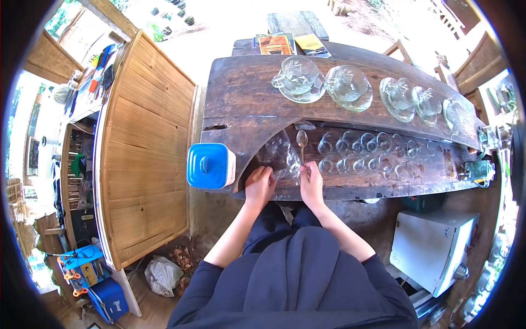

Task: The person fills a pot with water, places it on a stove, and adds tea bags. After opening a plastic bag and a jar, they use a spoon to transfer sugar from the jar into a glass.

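Note:
My right hand [311, 183] is closed round the lower handle of a metal spoon [302, 140], its bowl pointing away from me. Beside it, my left hand [260, 185] has its fingers bent together at the edge of a clear plastic bag [278, 156], which lies on the dark wooden table [241, 88]. Left of my left hand stands a white container with a blue lid [207, 165]. To the right of the spoon are several small glass cups [368, 142] in two rows.
Large glass cups on saucers [350, 88] line the table's raised far part, with books [276, 45] behind. At left is a bamboo panel [145, 148]. A white metal box [427, 247] stands low at right, and a white bag [163, 275] lies on the floor.

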`<state>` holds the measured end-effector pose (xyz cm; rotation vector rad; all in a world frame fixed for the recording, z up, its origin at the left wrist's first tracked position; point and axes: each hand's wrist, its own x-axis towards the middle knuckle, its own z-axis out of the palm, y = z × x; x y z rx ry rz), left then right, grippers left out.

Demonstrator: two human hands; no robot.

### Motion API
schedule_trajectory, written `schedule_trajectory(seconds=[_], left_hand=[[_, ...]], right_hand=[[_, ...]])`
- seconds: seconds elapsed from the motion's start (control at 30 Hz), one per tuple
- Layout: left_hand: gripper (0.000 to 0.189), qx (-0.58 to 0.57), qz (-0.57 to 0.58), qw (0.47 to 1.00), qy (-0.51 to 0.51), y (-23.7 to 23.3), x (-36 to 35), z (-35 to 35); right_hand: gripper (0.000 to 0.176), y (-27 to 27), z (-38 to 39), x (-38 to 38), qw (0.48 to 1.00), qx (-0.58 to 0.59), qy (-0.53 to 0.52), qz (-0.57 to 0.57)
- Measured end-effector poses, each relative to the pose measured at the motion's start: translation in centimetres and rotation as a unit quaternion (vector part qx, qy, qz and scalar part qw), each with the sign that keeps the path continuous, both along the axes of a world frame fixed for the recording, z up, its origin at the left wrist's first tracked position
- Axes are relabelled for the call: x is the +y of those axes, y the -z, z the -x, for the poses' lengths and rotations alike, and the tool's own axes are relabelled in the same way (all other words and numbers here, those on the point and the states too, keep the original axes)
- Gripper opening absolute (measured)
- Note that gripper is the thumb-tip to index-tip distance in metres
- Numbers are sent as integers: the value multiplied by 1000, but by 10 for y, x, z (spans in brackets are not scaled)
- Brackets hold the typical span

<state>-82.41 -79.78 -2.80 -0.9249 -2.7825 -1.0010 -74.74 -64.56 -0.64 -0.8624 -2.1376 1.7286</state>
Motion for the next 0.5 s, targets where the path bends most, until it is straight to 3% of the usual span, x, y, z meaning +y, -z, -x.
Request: schedule_trajectory(seconds=[0.07, 0.2, 0.27, 0.37, 0.43, 0.5], left_hand=[[16, 2, -7, 1000, -3, -4, -9, -3], [16, -14, 13, 1000, 0, -24, -20, -15], [14, -41, -35, 998, 10, -32, -21, -20], [12, -36, -79, 996, 8, -31, -20, -21], [12, -54, -77, 996, 9, -36, -20, -20], [11, -75, -75, 994, 11, -38, -20, -19]], right_hand=[[9, 17, 5, 1, 999, 34, 14, -34], [19, 26, 12, 7, 994, -63, -19, -92], [24, 23, 10, 6, 994, -78, -13, -80], [22, 2, 3, 0, 991, -112, 12, -65], [20, -30, -9, -9, 986, -85, 22, -143], [22, -50, -26, -28, 983, -14, -43, -178]])
